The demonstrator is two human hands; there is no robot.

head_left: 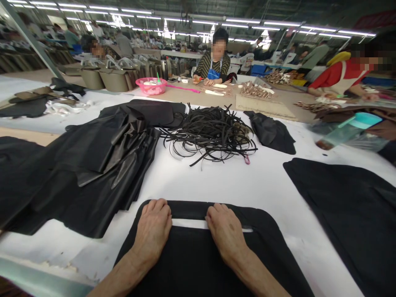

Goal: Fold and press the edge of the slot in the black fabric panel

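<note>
A black fabric panel [192,264] with rounded corners lies on the white table right in front of me. A long narrow slot [188,223] is cut near its far edge, showing white through it. My left hand [152,231] rests palm down on the panel at the slot's left end, its fingers curled over the slot's edge. My right hand [227,233] lies at the slot's right part in the same way, fingers bent down onto the fabric. Neither hand lifts anything.
A stack of black fabric pieces [93,165] lies to the left, a tangle of black straps [210,134] in the middle, another black sheet [349,214] on the right. A pink bowl [151,86] and other workers sit at the far tables.
</note>
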